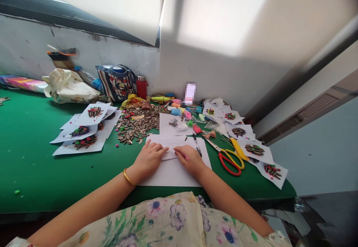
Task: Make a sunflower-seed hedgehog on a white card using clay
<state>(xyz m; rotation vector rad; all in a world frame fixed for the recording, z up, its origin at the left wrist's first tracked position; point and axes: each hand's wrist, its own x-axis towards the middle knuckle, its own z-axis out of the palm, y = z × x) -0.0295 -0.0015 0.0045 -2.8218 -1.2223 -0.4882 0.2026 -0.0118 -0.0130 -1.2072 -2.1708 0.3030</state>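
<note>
My left hand [149, 157] lies flat with spread fingers on a small white sheet of paper [158, 139], which rests over a larger white sheet [167, 176]. Faint drawn lines show on the small sheet between my hands. In my right hand [191, 159], the fingers pinch a thin pink pen [186, 157], its tip close to those lines; most of it is hidden by the hand. A black pen [197, 145] lies just beyond my right hand. One sunflower seed [186, 139] sits near the small sheet's right edge.
Ahead is a heap of sunflower seeds [140, 124], with coloured clay [176, 111] behind. Scissors [229, 159] and a yellow-handled cutter [239, 149] lie right. Seed-decorated sheets are stacked left [92, 114] and right [254, 150]. A red flask [141, 87] and bags [116, 83] stand by the wall.
</note>
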